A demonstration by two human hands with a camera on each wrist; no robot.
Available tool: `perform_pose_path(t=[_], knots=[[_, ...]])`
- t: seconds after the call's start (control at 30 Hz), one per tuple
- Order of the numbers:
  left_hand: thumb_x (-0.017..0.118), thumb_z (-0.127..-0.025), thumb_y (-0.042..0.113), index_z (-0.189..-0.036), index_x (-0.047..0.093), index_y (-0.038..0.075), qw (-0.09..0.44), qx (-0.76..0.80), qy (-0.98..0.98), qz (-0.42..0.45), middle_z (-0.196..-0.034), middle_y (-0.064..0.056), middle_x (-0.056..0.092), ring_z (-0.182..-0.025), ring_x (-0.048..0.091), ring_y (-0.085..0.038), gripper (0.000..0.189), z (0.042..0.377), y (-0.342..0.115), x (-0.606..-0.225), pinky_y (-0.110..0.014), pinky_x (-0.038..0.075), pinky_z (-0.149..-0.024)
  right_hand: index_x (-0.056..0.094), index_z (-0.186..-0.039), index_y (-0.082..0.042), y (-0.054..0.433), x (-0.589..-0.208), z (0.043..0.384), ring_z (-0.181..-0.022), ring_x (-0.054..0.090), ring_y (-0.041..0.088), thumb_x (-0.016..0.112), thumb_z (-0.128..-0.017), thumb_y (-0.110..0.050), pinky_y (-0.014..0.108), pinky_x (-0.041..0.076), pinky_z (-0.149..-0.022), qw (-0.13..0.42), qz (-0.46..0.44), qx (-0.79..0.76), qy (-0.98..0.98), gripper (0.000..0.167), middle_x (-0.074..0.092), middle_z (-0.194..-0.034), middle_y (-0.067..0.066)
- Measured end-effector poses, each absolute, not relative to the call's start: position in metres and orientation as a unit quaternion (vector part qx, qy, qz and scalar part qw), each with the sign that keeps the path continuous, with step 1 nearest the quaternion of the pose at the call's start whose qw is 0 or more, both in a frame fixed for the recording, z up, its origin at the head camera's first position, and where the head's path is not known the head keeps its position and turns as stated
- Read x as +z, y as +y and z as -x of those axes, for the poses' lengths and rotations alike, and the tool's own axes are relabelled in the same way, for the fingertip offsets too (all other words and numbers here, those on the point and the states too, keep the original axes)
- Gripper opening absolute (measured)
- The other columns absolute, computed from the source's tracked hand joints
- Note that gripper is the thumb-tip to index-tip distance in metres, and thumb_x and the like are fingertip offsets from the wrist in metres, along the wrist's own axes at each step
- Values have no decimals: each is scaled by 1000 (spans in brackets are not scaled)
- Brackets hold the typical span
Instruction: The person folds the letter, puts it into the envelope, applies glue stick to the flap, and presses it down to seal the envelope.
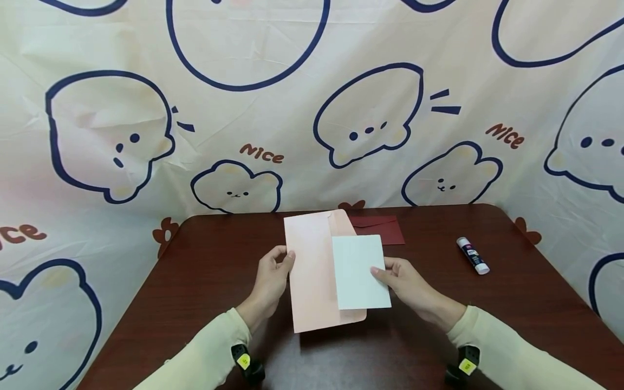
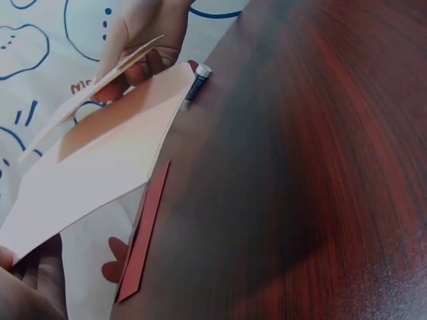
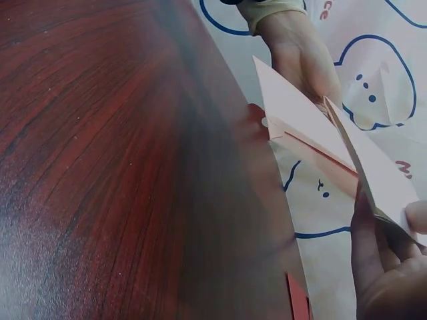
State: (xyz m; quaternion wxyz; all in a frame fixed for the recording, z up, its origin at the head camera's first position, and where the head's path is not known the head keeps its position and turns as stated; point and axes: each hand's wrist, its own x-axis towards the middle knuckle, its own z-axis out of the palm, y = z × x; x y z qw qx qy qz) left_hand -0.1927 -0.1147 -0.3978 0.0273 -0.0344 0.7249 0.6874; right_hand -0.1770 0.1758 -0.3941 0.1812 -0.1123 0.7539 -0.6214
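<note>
Above the table, my left hand [image 1: 270, 281] pinches the left edge of a pale pink envelope [image 1: 312, 271], thumb in front. A flap with rounded corners shows along its right side. My right hand [image 1: 411, 287] holds a white folded card [image 1: 362, 273] by its right edge, thumb on the front face. From the head view, the card covers part of the envelope's right side. The right wrist view shows the card [image 3: 373, 167] tilted close to the envelope [image 3: 300, 113]; whether they touch I cannot tell.
A dark red envelope [image 1: 385, 230] lies at the table's back edge, partly behind the pink one. On the right of the brown table [image 1: 209, 254] lies a glue stick [image 1: 473, 255]. A cartoon-printed cloth [image 1: 292, 119] hangs behind and at the sides.
</note>
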Motion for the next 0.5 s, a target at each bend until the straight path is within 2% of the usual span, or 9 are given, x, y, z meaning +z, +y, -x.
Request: perform_pose_path(t=[0.23, 0.43, 0.5], knots=[[47, -109, 21, -121, 57, 2, 33, 687, 725, 43, -66, 3, 65, -63, 61, -8, 25, 191, -114, -397, -28, 50, -72, 43, -144, 9, 177, -399, 179, -98, 73, 16, 47, -108, -28, 31, 60, -83, 187, 109, -627, 749, 52, 71, -121, 20], [49, -108, 22, -122, 57, 1, 39, 684, 727, 50, -60, 5, 56, -60, 54, -7, 27, 189, -113, -399, -27, 46, -68, 40, -145, 12, 175, -399, 179, -96, 74, 16, 48, -108, -24, 32, 61, -80, 177, 105, -628, 750, 52, 70, -122, 24], [49, -108, 21, -124, 57, 1, 40, 685, 726, 53, -61, 5, 58, -61, 56, -7, 27, 189, -114, -400, -27, 48, -69, 41, -144, 12, 174, -400, 180, -95, 74, 17, 48, -108, -23, 32, 61, -80, 171, 99, -626, 754, 50, 71, -120, 25]])
